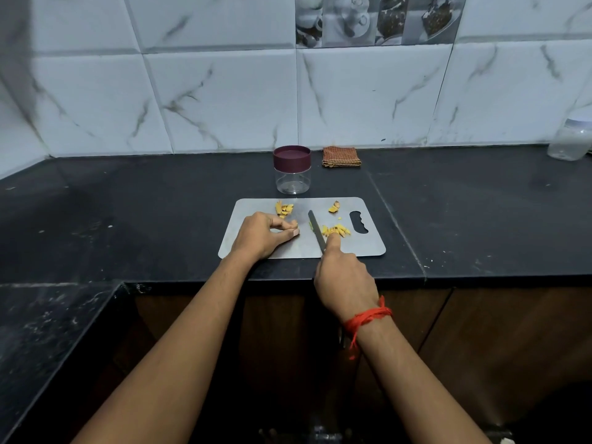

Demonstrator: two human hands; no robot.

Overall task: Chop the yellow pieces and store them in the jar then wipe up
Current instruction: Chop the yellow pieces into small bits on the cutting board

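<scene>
Currently chopping: right hand (344, 277) is gripping the knife (316, 231), forefinger extended for control; left hand (267, 233) is pinching a yellow piece (293, 224) steady on the steel cutting board (256, 245); lidded jar (292, 169) waiting beyond.

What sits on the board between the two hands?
In the head view, the knife blade lies between the left hand and right hand, with bare cutting board around it.

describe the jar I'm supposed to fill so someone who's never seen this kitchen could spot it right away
Start at the black countertop under the marble-look wall tiles and find the grey cutting board near its front edge. Just behind the board stands the jar, clear, empty and short. Its maroon lid, still on, sets it apart from the checked folded cloth to its right and the cloudy bottle at far right.
</scene>
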